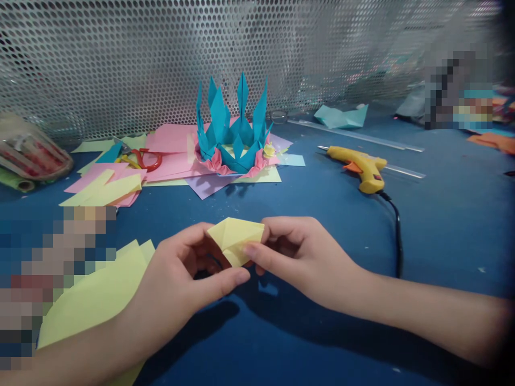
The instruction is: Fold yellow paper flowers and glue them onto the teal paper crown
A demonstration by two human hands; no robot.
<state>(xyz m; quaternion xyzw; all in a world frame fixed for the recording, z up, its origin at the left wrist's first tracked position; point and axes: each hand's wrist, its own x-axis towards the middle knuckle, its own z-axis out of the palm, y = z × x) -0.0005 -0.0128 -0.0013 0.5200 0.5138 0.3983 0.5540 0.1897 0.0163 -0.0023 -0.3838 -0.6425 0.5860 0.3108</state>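
Observation:
A small piece of folded yellow paper (236, 236) is held up over the blue table, its creases and pointed corners showing. My right hand (303, 257) pinches its right side, thumb across the front and fingers behind. On the other side, my left hand (181, 273) curls round the paper's left corner, its thumb lying just below the lower edge; some of its fingertips are hidden behind the paper. Beyond both hands stands a blue folded-paper crown (237, 161) with tall points and pink paper pieces round its base.
Pink, yellow and purple sheets (169, 139) lie under and beside the crown, with red-handled scissors (151, 161) on them. To the right are a yellow glue gun (358, 163) with a black cord and clear glue sticks (362, 135). Yellow sheets (100, 295) lie under my left forearm. A metal mesh (161, 59) stands behind.

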